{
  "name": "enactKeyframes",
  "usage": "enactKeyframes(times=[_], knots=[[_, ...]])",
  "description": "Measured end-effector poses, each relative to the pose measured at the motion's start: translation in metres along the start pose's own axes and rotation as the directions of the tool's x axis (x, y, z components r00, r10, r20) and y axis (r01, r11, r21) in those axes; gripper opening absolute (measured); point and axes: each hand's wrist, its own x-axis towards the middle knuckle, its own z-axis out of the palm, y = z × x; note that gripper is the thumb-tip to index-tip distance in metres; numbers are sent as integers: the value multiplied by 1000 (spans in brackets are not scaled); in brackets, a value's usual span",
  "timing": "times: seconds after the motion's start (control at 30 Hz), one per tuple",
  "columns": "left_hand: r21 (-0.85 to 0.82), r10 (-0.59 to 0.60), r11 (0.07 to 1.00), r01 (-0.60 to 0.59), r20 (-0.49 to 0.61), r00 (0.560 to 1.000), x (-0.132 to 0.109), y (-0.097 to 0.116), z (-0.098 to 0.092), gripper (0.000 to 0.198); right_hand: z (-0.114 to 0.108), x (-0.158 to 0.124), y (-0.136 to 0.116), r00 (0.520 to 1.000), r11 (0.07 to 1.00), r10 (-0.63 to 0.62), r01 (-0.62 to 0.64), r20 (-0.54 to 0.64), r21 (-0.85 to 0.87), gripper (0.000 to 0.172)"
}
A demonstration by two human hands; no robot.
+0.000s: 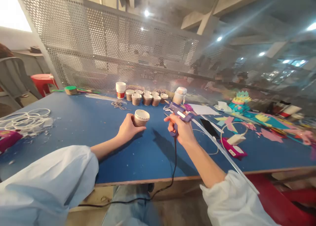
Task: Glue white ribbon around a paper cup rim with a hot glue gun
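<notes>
Blue tabletop (pixel 74 127) fills mid-frame before a perforated screen (pixel 103 54). Left, a green-topped round container (pixel 70 90); upper centre-left, nested white cups (pixel 120 87). At centre, the left hand (pixel 127 128) grips a brown-sided cup (pixel 140 121), contents unclear; similar cups (pixel 147 99) cluster above. Right of centre, beneath a pale container (pixel 179 96), the right hand (pixel 184 128) grasps a glue gun (pixel 181 111).

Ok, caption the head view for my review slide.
Left hand holding a small cup, right hand a purple glue gun, over a blue table; similar cups stand behind.
</notes>
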Motion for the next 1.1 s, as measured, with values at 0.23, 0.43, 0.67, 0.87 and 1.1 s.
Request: enactKeyframes(times=[0.23, 0.43, 0.67, 0.87, 1.1], knots=[[-7, -85, 996, 85, 35, 996, 2, -15, 11, 67, 14, 45, 55, 1000, 981, -30, 29, 3, -191, 35], [-198, 43, 980, -6, 181, 983, -8, -23, -9, 78, 9, 46, 98, 1000, 973, 22, -25, -18, -230, 42], [-224, -9, 973, 58, 212, 977, -10, -15, -5, 77, 9, 44, 105, 999, 968, 51, -49, 3, -247, 43], [-180, -57, 979, 93, 194, 979, -19, -11, -5, 96, 10, 38, 103, 998, 961, 51, -40, 33, -272, 42], [-178, 41, 984, -9, 174, 984, -22, -17, -6, 90, 11, 34, 98, 996, 957, 68, -48, 60, -287, 43]])
